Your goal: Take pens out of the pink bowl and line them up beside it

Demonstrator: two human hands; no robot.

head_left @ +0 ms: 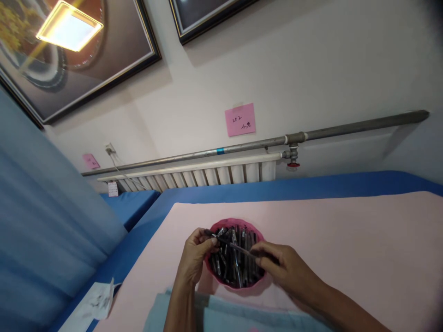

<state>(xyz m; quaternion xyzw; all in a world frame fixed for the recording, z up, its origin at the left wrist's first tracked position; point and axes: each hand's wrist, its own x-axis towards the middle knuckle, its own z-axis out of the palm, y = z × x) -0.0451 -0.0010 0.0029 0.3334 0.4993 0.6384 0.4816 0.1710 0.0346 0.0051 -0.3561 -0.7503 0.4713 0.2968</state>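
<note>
A pink bowl (231, 284) full of several dark, slim pen-like pieces stands on a pink cloth (346, 249). Both hands hover right over it. My left hand (195, 258) is closed, pinching one end of a thin dark rod (232, 246). My right hand (282, 267) is closed on the rod's other end, fingers pressed together. The rod lies nearly level across the bowl's top, slanting slightly down to the right.
A folded light-blue cloth (221, 318) lies at the near edge. A white paper scrap (95, 302) rests on the blue cover (294, 188) at the left. Behind stand a white radiator (207, 175), a grey pipe (363, 125) and a wall with a pink note (240, 119).
</note>
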